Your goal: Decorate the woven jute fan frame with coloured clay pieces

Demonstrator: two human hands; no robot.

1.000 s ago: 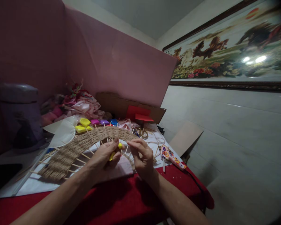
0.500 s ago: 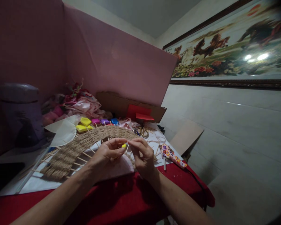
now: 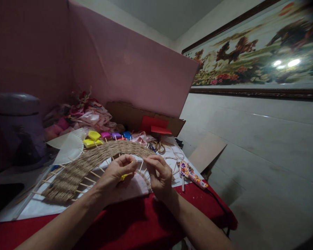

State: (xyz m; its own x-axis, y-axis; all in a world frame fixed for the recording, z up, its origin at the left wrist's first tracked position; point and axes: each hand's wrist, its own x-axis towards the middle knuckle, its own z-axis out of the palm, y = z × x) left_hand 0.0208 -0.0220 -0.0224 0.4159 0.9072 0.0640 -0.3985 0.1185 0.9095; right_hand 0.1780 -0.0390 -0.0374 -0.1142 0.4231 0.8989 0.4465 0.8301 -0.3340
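Observation:
My left hand (image 3: 121,170) is closed, thumb against fingers. Yellow clay (image 3: 123,177) shows under its curled fingers, and a little more yellow is at its fingertips. My right hand (image 3: 160,173) is pinched just to the right, a small gap between the two hands; whatever its fingertips hold is too small to make out. Both hands are over a fan-shaped frame with brown woven twine (image 3: 94,158) on thin wooden sticks. Beneath them lies a pale pink rounded piece (image 3: 134,187), partly hidden by the left hand.
Yellow packets (image 3: 92,142) and other coloured packets lie behind the weaving, beside a white pleated fan (image 3: 71,147). A flower-patterned glue gun (image 3: 191,174) rests at right. Scissors (image 3: 161,148) lie farther back. A purple container (image 3: 18,132) stands left. Red cloth (image 3: 198,199) covers the near edge.
The fingertips have moved apart slightly. The small yellow bit between them is now mostly hidden at the left fingers, and more yellow shows beneath the left hand.

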